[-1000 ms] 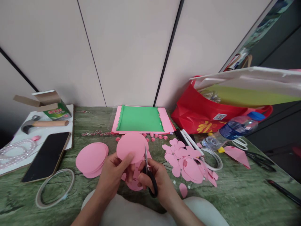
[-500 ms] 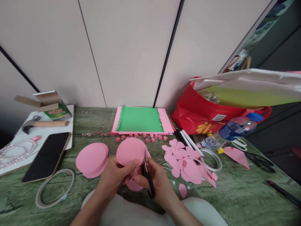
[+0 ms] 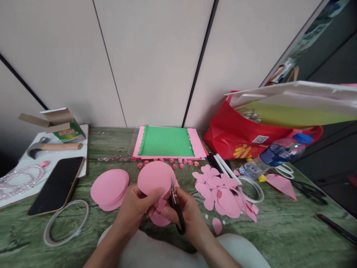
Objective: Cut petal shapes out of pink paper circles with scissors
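Note:
My left hand [image 3: 139, 208] pinches a pink paper circle [image 3: 154, 178] at its lower edge, thumb on top. Black-handled scissors [image 3: 178, 214] sit in my right hand [image 3: 186, 212], with the blades pointing up along the circle's right edge. Some pink paper curls out beside the blades. Below my fingers another pink round piece lies on the table, partly covered by the hands. A stack of pink paper circles [image 3: 109, 188] rests just left of my left hand. To the right of the scissors lies a heap of cut pink paper petals [image 3: 220, 191].
Left are a tape roll [image 3: 48, 230], a phone [image 3: 55, 186], a hammer [image 3: 60, 146] and an open box [image 3: 68, 132]. Behind lie green paper [image 3: 166, 140] and small pink rolls [image 3: 181, 166]. At right stand a red bag [image 3: 225, 132] and a bottle [image 3: 279, 152].
The scissors and right hand have shifted slightly left against the circle. The circle has dropped a little from its position one second ago. Both hands keep their hold.

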A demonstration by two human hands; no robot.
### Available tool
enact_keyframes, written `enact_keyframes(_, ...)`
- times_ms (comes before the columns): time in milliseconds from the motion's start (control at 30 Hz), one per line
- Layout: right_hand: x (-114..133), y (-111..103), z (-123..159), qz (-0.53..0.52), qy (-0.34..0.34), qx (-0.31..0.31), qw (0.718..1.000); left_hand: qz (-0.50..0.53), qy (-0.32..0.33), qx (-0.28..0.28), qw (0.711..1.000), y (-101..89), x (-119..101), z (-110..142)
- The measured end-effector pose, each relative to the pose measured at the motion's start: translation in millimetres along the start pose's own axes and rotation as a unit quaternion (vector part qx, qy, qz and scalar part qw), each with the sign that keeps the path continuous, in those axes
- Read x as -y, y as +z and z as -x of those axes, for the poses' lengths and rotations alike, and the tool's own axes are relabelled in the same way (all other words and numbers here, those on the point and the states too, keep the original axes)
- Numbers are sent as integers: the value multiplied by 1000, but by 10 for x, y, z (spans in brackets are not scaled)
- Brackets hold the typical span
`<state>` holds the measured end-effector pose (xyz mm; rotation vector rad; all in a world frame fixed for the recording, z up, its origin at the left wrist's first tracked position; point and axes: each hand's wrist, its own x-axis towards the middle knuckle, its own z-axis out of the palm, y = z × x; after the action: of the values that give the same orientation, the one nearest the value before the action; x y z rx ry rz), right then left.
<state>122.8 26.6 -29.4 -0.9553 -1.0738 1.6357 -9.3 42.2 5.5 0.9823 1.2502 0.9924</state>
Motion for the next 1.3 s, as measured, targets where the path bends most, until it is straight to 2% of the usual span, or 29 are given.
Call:
enact_keyframes(400, 25, 2, 14, 11, 25, -26, 999, 58, 9, -9, 998, -22, 6, -23)
enact_keyframes(833, 79, 24, 31, 22, 35, -29, 999, 67, 32, 6, 997, -13, 14, -33)
enact_keyframes(933, 62, 34, 33, 24, 26, -24, 999, 47, 18, 30, 998, -17, 31, -31)
enact_keyframes(1133, 42, 45, 24, 12, 40, -11, 999, -18, 16, -2, 1000, -38, 56, -20)
enact_keyframes(1300, 69, 20, 10, -2, 11, -7, 1000, -47, 2, 11, 999, -33, 62, -20)
